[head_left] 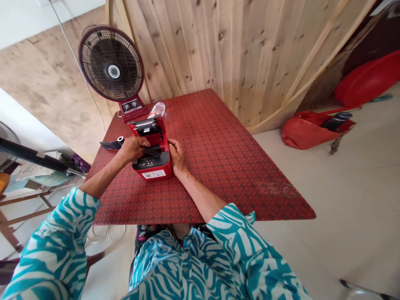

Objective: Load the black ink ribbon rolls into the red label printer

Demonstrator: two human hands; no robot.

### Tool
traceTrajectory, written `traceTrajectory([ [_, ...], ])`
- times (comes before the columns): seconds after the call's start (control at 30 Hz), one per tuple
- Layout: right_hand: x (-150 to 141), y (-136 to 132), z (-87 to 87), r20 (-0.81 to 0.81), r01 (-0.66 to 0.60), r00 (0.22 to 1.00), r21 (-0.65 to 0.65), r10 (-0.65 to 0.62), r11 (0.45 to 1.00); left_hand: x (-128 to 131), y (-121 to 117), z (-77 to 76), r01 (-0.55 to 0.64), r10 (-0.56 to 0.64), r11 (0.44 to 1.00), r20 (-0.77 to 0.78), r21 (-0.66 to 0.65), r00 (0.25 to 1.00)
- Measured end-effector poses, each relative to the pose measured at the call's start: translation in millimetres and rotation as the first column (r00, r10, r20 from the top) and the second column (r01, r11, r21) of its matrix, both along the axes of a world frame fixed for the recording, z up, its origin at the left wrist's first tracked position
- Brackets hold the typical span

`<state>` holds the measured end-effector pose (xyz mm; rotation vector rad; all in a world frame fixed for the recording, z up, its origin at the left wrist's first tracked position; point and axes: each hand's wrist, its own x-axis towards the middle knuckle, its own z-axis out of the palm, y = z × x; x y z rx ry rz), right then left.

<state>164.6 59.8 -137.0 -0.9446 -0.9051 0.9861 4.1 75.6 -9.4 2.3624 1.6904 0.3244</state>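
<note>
Wood-plank wall point(250, 62) and a desk fan point(111, 63) stand behind a red patterned tabletop point(218, 158); a plastic water bottle point(158, 109) lies near the fan base, and a red bag point(315, 130) rests on the floor to the right.

Red label printer point(153, 166) sits left of the table's centre, lid raised. Its long axis runs front to back, from the person toward the fan. Left hand point(133, 150) reaches across the open compartment from the left, fingers extended over a black ribbon point(111, 145) with a spool point(120, 138) at its outer end; whether the hand grips the ribbon cannot be determined. Right hand point(176, 156) is cupped against the printer's right side wall, fingers curled around it. Both hands are adjacent to the printer; the left is nearer the ribbon
</note>
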Motion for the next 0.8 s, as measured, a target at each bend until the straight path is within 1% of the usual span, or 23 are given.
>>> traceTrajectory([
  [0.07,0.3,-0.1,-0.1,0.006,-0.007,1.0,-0.002,0.007,1.0,3.3,5.9,0.0,0.016,-0.017,1.0,-0.072,-0.025,0.997],
  [0.13,0.5,-0.3,0.4,0.001,-0.011,1.0,-0.01,0.011,1.0,5.2,8.6,1.1,-0.012,0.009,0.999,-0.093,-0.029,0.996],
  [0.2,0.4,-0.7,1.2,-0.006,-0.012,1.0,-0.013,0.012,1.0,4.4,7.1,2.6,-0.022,0.02,0.998,-0.044,-0.052,0.999],
  [0.3,0.2,-1.3,1.9,0.003,-0.017,1.0,-0.004,0.017,1.0,-1.1,-2.6,4.8,0.026,-0.019,0.997,0.104,-0.07,0.994],
  [0.4,0.2,-1.2,0.7,0.005,-0.013,1.0,-0.005,0.013,1.0,-5.9,-17.3,6.3,0.036,-0.036,0.999,0.215,0.004,0.976],
  [0.5,-0.2,-0.1,-2.1,-0.006,-0.011,1.0,-0.007,0.011,1.0,-5.6,-30.2,7.1,0.041,-0.063,0.995,0.264,0.09,0.963],
  [0.6,-0.5,1.1,-4.7,-0.011,-0.012,1.0,0.002,0.012,1.0,-3.3,-37.7,7.3,0.078,-0.133,0.979,0.301,0.188,0.944],
  [0.7,-0.2,1.5,-6.2,-0.001,0.002,1.0,0.006,-0.002,1.0,-3.9,-43.2,7.3,0.125,-0.217,0.948,0.309,0.291,0.926],
  [0.8,0.4,1.7,-7.1,-0.002,0.003,1.0,0.011,-0.003,1.0,-7.2,-53.1,6.2,0.192,-0.291,0.915,0.254,0.354,0.922],
])
